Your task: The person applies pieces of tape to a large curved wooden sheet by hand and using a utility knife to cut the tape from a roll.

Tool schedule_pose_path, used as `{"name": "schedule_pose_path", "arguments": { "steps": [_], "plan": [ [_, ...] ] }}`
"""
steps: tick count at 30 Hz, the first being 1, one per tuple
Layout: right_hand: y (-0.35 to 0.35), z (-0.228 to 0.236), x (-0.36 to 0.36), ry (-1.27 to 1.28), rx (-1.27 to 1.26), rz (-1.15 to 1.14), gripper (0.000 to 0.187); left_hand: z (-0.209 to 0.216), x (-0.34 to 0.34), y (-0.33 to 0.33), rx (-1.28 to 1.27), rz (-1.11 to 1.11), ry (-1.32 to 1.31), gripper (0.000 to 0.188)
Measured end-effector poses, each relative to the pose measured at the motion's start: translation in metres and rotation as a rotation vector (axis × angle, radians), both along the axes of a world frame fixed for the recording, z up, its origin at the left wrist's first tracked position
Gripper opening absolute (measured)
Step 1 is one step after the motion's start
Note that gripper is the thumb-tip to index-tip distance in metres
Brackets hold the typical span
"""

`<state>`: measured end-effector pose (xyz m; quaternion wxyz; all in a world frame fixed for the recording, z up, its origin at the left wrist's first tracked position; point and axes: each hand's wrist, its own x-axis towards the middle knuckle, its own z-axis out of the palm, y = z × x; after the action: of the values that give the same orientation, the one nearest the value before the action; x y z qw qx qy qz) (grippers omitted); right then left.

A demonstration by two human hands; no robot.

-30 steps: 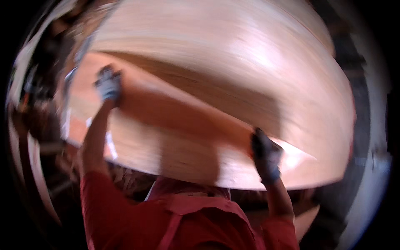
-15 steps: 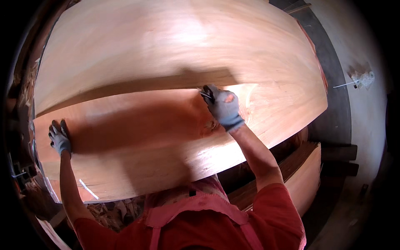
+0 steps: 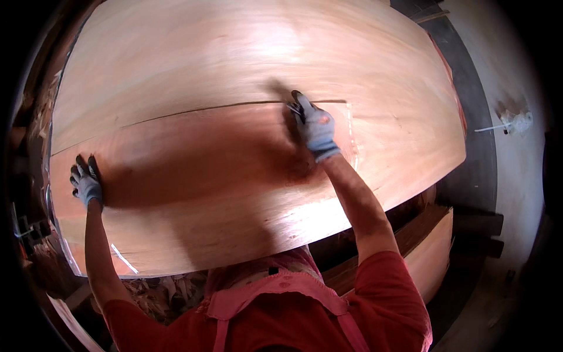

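A large pale wood veneer sheet [image 3: 193, 47] spreads across most of the view. On it lies a reddish veneer piece [image 3: 205, 155], whose far edge shows as a thin dark line. My left hand [image 3: 87, 182], in a grey glove with dark fingertips, rests flat on the left end of the reddish piece, fingers spread. Near that piece's far right corner is my right hand [image 3: 318, 128], also gloved, with its fingers closed round a small dark thing with a light metallic glint. Blur and the fingers hide what kind it is.
A white tape strip [image 3: 124, 259] sticks to the near left of the sheet. Wood scraps [image 3: 167, 288] lie below the near edge. At the lower right stands a stack of veneer sheets [image 3: 431, 249]. Crumpled clear plastic [image 3: 517, 122] lies beyond the dark grey surface [image 3: 463, 105].
The reddish piece's far edge has come down close to the sheet, and its broad shadow has shrunk to a thin line. My right hand has moved slightly away from me; my left stays flat.
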<state>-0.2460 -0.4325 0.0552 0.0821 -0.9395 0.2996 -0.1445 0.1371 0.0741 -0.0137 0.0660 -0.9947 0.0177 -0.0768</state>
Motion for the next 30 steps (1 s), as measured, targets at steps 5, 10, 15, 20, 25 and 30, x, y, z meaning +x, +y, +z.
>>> {"name": "schedule_pose_path", "arguments": {
  "steps": [5, 10, 15, 20, 25, 30],
  "plan": [
    [0.049, 0.015, -0.009, -0.126, -0.091, 0.307, 0.033, -0.001, -0.009, 0.000, 0.026, 0.012, -0.043, 0.070],
    [0.060, -0.005, 0.023, 0.076, -0.046, 0.397, 0.026, 0.002, -0.007, 0.060, -0.072, -0.009, -0.044, 0.064],
    [0.038, -0.009, -0.015, -0.073, -0.147, 0.344, 0.033, 0.036, -0.029, -0.036, -0.031, 0.002, -0.039, 0.068],
    [0.038, -0.017, -0.020, -0.044, -0.148, 0.349, 0.036, 0.034, -0.045, -0.029, -0.265, 0.045, -0.037, 0.070],
    [0.024, -0.027, -0.020, -0.055, -0.200, 0.388, 0.039, 0.039, -0.049, -0.037, -0.226, 0.050, -0.067, 0.070],
    [0.024, -0.027, -0.021, -0.009, -0.208, 0.363, 0.042, 0.056, -0.040, -0.033, -0.253, 0.039, 0.016, 0.070]
  ]
}}
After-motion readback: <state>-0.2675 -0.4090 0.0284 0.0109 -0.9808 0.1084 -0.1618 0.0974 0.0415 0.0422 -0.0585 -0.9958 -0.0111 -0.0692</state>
